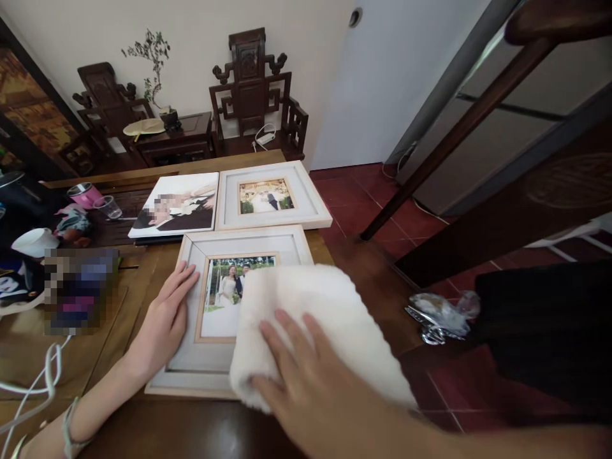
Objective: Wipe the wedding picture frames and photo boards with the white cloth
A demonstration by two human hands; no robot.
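Note:
A pale wooden picture frame (191, 373) lies flat on the table, with a photo of a couple outdoors inside it. My left hand (165, 319) rests along the frame's left side, fingers stretched out over the edge and touching it. Across the right part of the frame is a thick, fluffy white cloth (329, 299), hiding part of the photo. My right hand (306, 376) presses on this cloth with fingers spread and the thumb at its near edge. Beyond lie a second pale frame (310, 191) with a photo and a frameless photo panel (189, 204).
Left on the table (115, 344) are white cables (50, 370), a white cup (36, 242), a pink mug (86, 194) and a clear cup (109, 207). A clear plastic bag (440, 315) lies at right. Carved dark chairs (251, 89) stand by the wall.

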